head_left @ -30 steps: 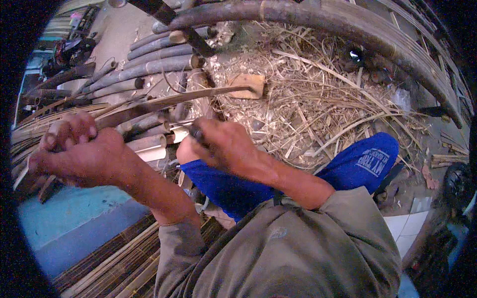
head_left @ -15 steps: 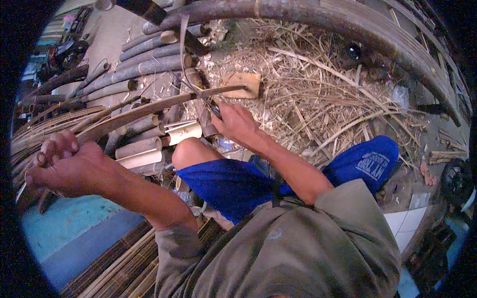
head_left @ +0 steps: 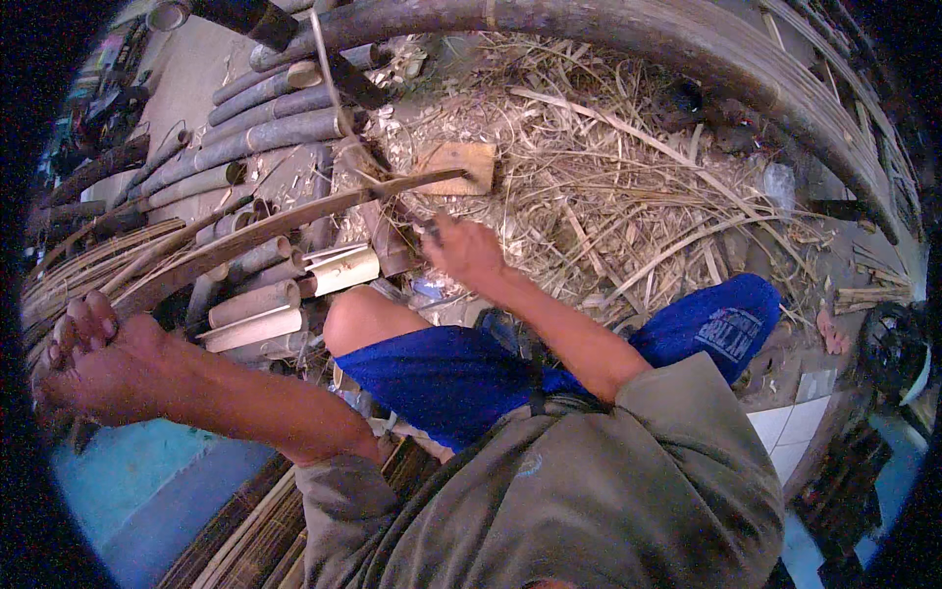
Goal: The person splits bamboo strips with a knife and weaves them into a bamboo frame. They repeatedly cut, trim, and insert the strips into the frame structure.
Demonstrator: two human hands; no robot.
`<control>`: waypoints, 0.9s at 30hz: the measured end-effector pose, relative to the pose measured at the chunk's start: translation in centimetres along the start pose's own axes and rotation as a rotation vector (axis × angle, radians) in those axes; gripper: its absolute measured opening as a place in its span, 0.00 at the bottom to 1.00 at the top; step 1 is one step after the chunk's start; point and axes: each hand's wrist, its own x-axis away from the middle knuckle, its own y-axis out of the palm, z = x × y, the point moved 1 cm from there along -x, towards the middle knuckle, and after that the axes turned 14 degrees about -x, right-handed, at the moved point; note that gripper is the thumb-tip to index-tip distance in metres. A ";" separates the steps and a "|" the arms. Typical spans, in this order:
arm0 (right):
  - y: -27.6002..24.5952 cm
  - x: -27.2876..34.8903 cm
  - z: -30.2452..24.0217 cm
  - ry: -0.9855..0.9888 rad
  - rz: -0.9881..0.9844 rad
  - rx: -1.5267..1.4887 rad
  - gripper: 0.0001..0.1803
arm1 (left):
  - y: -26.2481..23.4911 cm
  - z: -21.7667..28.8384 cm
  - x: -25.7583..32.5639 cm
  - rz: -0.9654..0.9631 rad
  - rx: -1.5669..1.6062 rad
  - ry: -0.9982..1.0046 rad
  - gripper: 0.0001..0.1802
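Your left hand (head_left: pixel 93 358) is closed tight around the near end of a long split bamboo strip (head_left: pixel 294 221), fingers curled over it and knuckles up. From that fist the bamboo strip runs up and to the right, slightly bowed, and its far tip ends just in front of a flat wooden block (head_left: pixel 456 167). Your right hand (head_left: pixel 466 250) sits below that tip, close under the strip; its fingers are bent around something dark, perhaps a knife handle, but you cannot tell what it is, nor whether the hand is actually touching the strip.

A thin peeled sliver (head_left: pixel 334 88) curls upward from the strip near its far end and rises over the round bamboo poles (head_left: pixel 275 133) stacked behind the strip. Below the strip, between it and your bare knee (head_left: pixel 358 319), lie short cut bamboo sections (head_left: pixel 285 294) with pale ends. Beyond the strip's tip and to its right spreads a heap of bamboo shavings (head_left: pixel 628 196), and a thick curved bamboo culm (head_left: pixel 638 34) arcs along the far side of that heap. Your blue shorts (head_left: pixel 461 378) show beneath the right forearm
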 end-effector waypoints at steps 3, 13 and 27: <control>1.5 -2.2 7.8 0.006 -0.009 -0.036 0.18 | -0.9 -1.7 -2.0 -0.100 0.037 -0.005 0.21; 1.1 -1.1 3.0 -0.075 -0.075 0.022 0.20 | -1.2 -1.5 -3.2 -0.025 0.048 -0.055 0.19; 1.8 -0.3 12.4 -0.017 -0.117 0.089 0.18 | -2.1 -3.3 -4.3 -0.024 -0.027 -0.037 0.19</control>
